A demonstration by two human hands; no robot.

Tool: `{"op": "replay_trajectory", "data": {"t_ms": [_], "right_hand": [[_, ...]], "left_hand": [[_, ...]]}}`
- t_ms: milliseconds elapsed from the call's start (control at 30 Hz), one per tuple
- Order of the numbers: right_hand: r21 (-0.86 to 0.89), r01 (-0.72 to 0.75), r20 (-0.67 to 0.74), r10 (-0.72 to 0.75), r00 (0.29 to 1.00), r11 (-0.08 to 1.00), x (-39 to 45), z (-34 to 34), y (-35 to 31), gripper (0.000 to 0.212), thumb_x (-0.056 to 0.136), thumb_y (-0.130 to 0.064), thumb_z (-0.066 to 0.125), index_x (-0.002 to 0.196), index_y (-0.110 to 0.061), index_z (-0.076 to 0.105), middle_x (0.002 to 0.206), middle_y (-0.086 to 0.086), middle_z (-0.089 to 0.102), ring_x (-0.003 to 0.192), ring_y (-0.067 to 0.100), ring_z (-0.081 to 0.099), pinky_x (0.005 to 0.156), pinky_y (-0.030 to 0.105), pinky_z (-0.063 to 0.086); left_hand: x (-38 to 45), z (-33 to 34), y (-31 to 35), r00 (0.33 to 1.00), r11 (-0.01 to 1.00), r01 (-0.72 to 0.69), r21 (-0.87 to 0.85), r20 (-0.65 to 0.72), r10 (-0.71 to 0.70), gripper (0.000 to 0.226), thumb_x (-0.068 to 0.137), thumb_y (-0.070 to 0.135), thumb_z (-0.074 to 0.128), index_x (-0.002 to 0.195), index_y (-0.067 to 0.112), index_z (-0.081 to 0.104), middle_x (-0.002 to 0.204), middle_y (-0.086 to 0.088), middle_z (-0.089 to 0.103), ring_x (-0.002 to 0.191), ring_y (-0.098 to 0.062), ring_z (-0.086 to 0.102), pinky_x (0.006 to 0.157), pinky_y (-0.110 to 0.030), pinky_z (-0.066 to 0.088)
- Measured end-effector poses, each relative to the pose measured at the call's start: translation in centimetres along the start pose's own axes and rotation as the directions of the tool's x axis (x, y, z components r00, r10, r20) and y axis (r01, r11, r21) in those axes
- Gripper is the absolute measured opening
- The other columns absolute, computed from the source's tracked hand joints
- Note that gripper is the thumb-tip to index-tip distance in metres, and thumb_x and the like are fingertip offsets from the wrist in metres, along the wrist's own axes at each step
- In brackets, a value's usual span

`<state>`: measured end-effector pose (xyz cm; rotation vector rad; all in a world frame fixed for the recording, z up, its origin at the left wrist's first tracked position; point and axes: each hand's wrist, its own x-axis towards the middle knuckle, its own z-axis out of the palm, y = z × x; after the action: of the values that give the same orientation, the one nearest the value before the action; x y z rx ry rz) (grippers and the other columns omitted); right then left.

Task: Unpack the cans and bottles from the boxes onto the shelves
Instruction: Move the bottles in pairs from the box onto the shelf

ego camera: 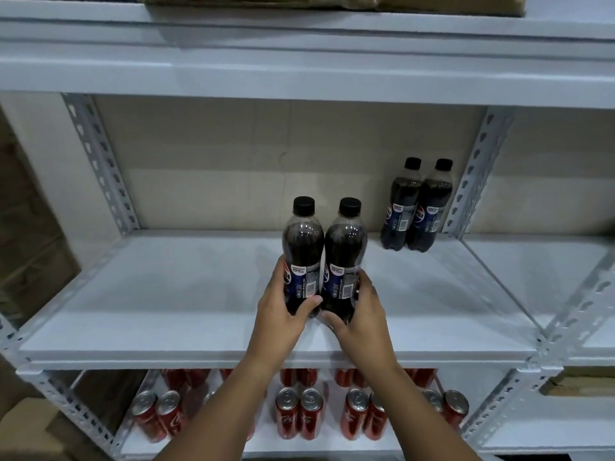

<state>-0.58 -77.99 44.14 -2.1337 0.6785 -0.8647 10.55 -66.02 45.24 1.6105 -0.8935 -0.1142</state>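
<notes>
Along the bottom of the frame, red cans point(299, 415) stand in pairs on the lower shelf point(186, 442); above them, at centre, the left hand point(279, 309) is wrapped round the left bottle point(302, 247) and the right hand point(361, 314) round the right bottle point(346, 257), both upright, black-capped, touching side by side over the middle shelf point(149, 294); farther back, right of centre, two more dark bottles point(414, 207) stand together by the perforated upright point(474, 181); a brown box point(332, 1) lies on the top shelf.
</notes>
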Motion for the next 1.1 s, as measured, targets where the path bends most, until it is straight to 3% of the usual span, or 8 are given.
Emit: {"op": "replay_trajectory", "data": {"t_ms": [167, 333, 433, 567, 733, 833, 1100], "right_hand": [[0.011, -0.004, -0.021, 0.004, 1.000, 1.000, 4.2, 2.2, 1.0, 0.081, 0.079, -0.018, 0.082, 0.144, -0.027, 0.034, 0.126, -0.002, 0.055, 0.111, 0.017, 0.058, 0.089, 0.038, 0.054], [-0.021, -0.077, -0.029, 0.076, 0.997, 0.997, 8.6, 4.3, 1.8, 0.083, 0.077, -0.023, 0.083, 0.143, -0.029, 0.033, 0.130, 0.000, 0.054, 0.118, 0.020, 0.055, 0.094, 0.039, 0.051], [-0.012, -0.019, -0.052, 0.019, 0.998, 1.000, 10.6, 5.3, 2.4, 0.083, 0.076, -0.021, 0.083, 0.144, -0.025, 0.035, 0.128, 0.003, 0.056, 0.116, 0.022, 0.055, 0.091, 0.040, 0.052], [-0.037, -0.004, -0.078, 0.001, 0.997, 0.999, 13.4, 6.7, 3.1, 0.081, 0.077, -0.018, 0.082, 0.144, -0.022, 0.036, 0.129, 0.003, 0.056, 0.119, 0.022, 0.054, 0.093, 0.039, 0.051], [-0.029, -0.025, -0.095, 0.022, 0.995, 0.999, 16.4, 8.0, 3.7, 0.084, 0.076, -0.016, 0.083, 0.146, -0.022, 0.036, 0.133, 0.005, 0.055, 0.122, 0.024, 0.055, 0.100, 0.042, 0.049], [-0.033, -0.031, -0.110, 0.027, 0.994, 0.999, 17.8, 8.2, 4.1, 0.078, 0.079, -0.011, 0.079, 0.145, -0.020, 0.037, 0.132, 0.007, 0.054, 0.121, 0.025, 0.055, 0.098, 0.035, 0.048], [-0.092, -0.051, -0.096, 0.042, 0.994, 0.994, 19.7, 7.6, 5.1, 0.073, 0.083, -0.013, 0.078, 0.142, -0.017, 0.035, 0.129, 0.012, 0.054, 0.118, 0.030, 0.056, 0.095, 0.039, 0.048]], "left_hand": [[4.0, 0.6, -2.1, 0.999, 1.000, 0.015, 0.020, -0.039, -0.015, 0.086, 0.091, 0.026, 0.078, 0.155, 0.048, 0.025, 0.140, 0.018, 0.057, 0.127, -0.001, 0.056, 0.106, -0.029, 0.051], [8.3, 1.3, -4.2, 0.997, 0.999, 0.032, 0.019, -0.069, -0.031, 0.083, 0.088, 0.019, 0.079, 0.154, 0.038, 0.032, 0.136, 0.014, 0.062, 0.124, -0.003, 0.059, 0.105, -0.033, 0.052], [10.3, 1.6, -5.3, 0.997, 1.000, -0.012, 0.009, -0.074, 0.013, 0.078, 0.090, 0.014, 0.077, 0.153, 0.032, 0.036, 0.134, 0.014, 0.063, 0.124, -0.003, 0.060, 0.103, -0.029, 0.053], [12.7, 2.0, -6.7, 0.993, 0.999, -0.025, 0.030, -0.115, 0.028, 0.075, 0.090, 0.017, 0.077, 0.152, 0.034, 0.037, 0.132, 0.015, 0.064, 0.122, 0.000, 0.060, 0.102, -0.026, 0.052], [15.6, 2.6, -7.7, 0.989, 0.998, -0.003, 0.066, -0.145, 0.012, 0.078, 0.088, 0.017, 0.079, 0.152, 0.032, 0.037, 0.136, 0.004, 0.063, 0.123, -0.013, 0.060, 0.104, -0.034, 0.051], [16.9, 3.1, -8.0, 0.989, 0.997, -0.002, 0.076, -0.144, 0.013, 0.076, 0.087, 0.014, 0.078, 0.150, 0.034, 0.039, 0.130, 0.008, 0.064, 0.117, -0.012, 0.061, 0.098, -0.030, 0.050], [19.1, 4.9, -8.6, 0.989, 0.995, 0.015, 0.094, -0.148, -0.001, 0.077, 0.086, 0.010, 0.078, 0.151, 0.027, 0.040, 0.131, -0.001, 0.066, 0.116, -0.017, 0.062, 0.094, -0.028, 0.049]]}}
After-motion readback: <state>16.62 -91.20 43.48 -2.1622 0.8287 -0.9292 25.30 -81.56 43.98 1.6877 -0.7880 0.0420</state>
